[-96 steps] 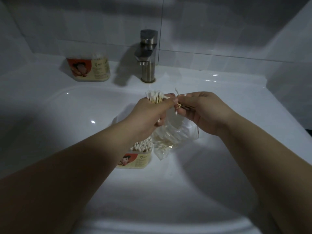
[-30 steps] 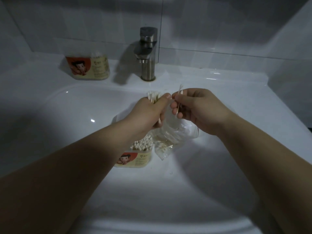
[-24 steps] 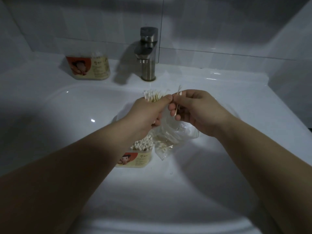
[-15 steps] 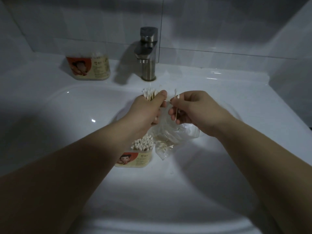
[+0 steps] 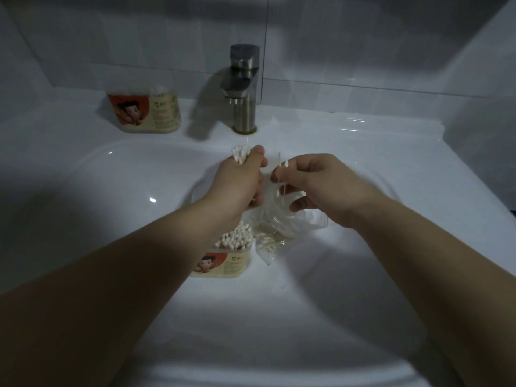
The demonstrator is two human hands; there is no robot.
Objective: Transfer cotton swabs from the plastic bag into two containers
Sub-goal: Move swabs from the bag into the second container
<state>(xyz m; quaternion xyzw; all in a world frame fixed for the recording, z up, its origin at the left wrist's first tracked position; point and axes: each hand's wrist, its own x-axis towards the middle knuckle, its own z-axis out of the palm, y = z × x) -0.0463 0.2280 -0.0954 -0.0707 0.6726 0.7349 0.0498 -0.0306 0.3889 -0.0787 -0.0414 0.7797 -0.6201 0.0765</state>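
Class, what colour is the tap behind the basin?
The tap is brushed silver-grey metal; the head view shows it best.

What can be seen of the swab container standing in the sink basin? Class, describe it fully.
The container is a small plastic-looking tub with rounded corners and a cream label showing a cartoon figure on orange. It stands upright and open in the sink, packed with upright cotton swabs. The plastic bag seems to touch its right side; the left forearm hides its left edge.
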